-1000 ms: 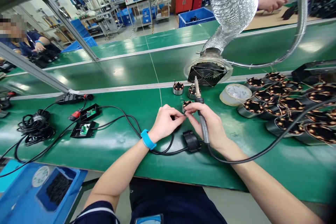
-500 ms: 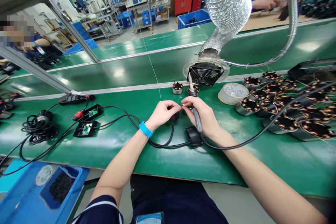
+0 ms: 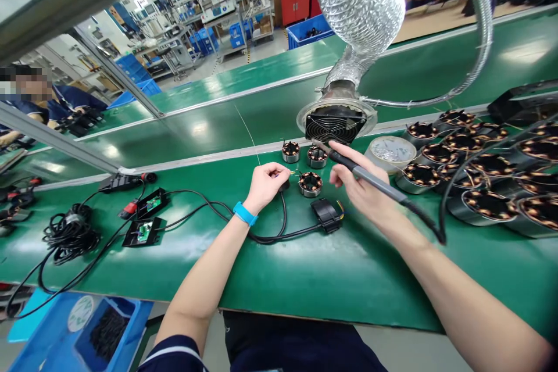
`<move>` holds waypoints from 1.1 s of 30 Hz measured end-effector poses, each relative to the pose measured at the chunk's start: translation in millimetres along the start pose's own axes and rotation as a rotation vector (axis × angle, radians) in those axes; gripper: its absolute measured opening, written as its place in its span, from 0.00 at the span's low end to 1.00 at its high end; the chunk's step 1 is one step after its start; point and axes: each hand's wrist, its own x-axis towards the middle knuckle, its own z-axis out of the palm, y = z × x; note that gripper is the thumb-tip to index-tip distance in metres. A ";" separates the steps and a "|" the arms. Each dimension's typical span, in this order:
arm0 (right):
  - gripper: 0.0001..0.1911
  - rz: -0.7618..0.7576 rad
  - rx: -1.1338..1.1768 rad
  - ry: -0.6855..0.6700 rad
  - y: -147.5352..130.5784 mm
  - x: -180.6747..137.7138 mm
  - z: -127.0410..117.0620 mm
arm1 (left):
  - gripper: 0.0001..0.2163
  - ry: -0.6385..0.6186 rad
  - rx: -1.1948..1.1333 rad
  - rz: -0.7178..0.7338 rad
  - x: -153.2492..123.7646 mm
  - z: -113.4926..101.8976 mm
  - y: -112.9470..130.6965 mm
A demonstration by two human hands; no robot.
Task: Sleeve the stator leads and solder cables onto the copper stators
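Observation:
My left hand [image 3: 265, 186], wearing a blue wristband, pinches thin wires [image 3: 293, 173] whose ends poke out past the fingertips. A dark part at the end of a black cable [image 3: 284, 215] is partly hidden under that hand. Fine solder wire [image 3: 249, 131] runs down to the same hand. My right hand [image 3: 364, 189] grips a soldering iron [image 3: 370, 179], its tip pointing up and left below the fume hood. Between the hands sits a stator with copper windings [image 3: 310, 185]. Two more stators [image 3: 290, 151] [image 3: 317, 156] stand behind it.
A black round housing [image 3: 326, 215] with coloured wires lies nearer me. At right are a round tub [image 3: 391, 152] and many stators [image 3: 483, 207]. A fume duct [image 3: 360, 0] hangs overhead. Coiled cable [image 3: 72, 235] and open circuit-board boxes [image 3: 143, 232] lie left. Co-workers sit beyond.
My right hand has drawn away from the left, to the right, with the soldering iron now tilted flatter. The stator between the hands has come into view. My left hand stays nearly in place.

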 end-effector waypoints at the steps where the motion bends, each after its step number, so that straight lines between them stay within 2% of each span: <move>1: 0.21 -0.012 -0.022 0.012 1.0 0.2 -2.1 | 0.10 0.007 0.006 0.005 0.0 0.0 -0.8; 5: 0.17 -0.006 -0.032 0.037 0.7 0.3 -3.3 | 0.09 0.027 0.052 0.045 -1.8 0.1 -0.7; 9: 0.15 0.014 -0.021 -0.017 -2.6 -0.6 -0.6 | 0.09 0.021 0.102 0.081 -2.7 1.3 0.7; 13: 0.12 -0.044 -0.041 -0.062 -3.9 -0.8 2.0 | 0.08 0.018 0.124 0.086 -2.6 2.5 1.2; 22: 0.13 -0.151 -0.060 -0.211 -7.5 2.0 4.0 | 0.08 0.025 0.116 0.078 -2.9 3.8 1.2; 33: 0.13 -0.132 -0.038 -0.222 -6.2 1.3 3.4 | 0.09 0.032 0.110 0.065 -3.6 3.8 2.0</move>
